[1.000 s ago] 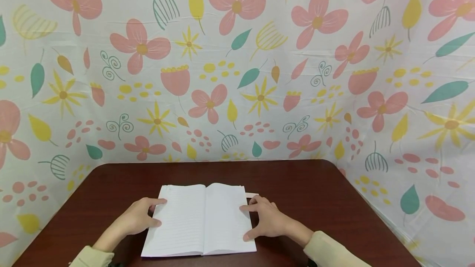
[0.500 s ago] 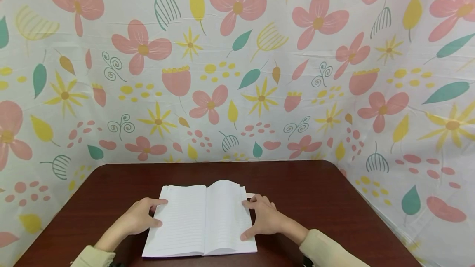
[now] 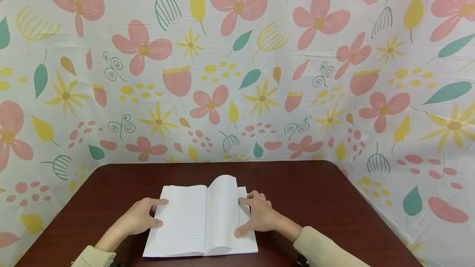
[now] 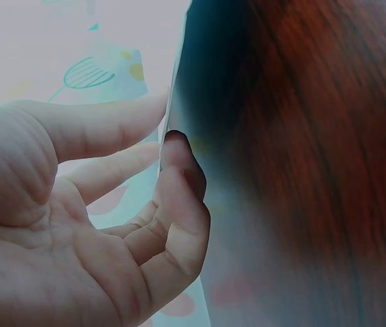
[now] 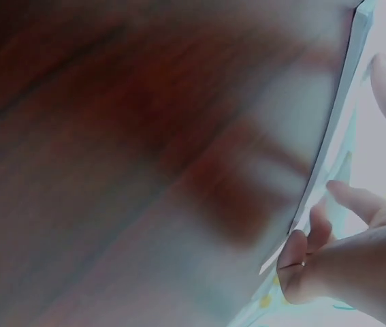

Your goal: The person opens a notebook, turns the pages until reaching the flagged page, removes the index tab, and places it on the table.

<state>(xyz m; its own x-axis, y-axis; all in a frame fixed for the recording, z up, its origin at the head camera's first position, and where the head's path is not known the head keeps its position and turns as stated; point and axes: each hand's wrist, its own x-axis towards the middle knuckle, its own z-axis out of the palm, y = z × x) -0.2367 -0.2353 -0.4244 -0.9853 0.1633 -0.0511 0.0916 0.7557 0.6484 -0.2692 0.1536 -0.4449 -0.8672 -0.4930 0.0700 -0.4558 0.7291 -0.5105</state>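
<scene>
An open notebook (image 3: 182,221) with ruled white pages lies on the dark wooden table. My left hand (image 3: 139,216) grips its left edge, with thumb and index fingertip on the page. In the left wrist view the other fingers of that left hand (image 4: 104,225) curl beneath the edge. A right-hand page (image 3: 222,213) arches up, its outer edge bent in toward the spine. My right hand (image 3: 261,215) has thumb and index finger spread, their tips near the loose edge of that page, over the pages below. In the right wrist view the remaining fingers sit beside the notebook's edge.
The brown table (image 3: 315,201) extends around the notebook, with rounded far corners. Behind it and along both sides hangs a white curtain (image 3: 237,94) printed with pink flowers and leaves. Pale sleeves (image 3: 326,246) cover both forearms.
The right-hand page has risen from lying nearly flat into a tall curl, its outer edge moving left. My right hand has shifted slightly left. The left hand keeps its place.
</scene>
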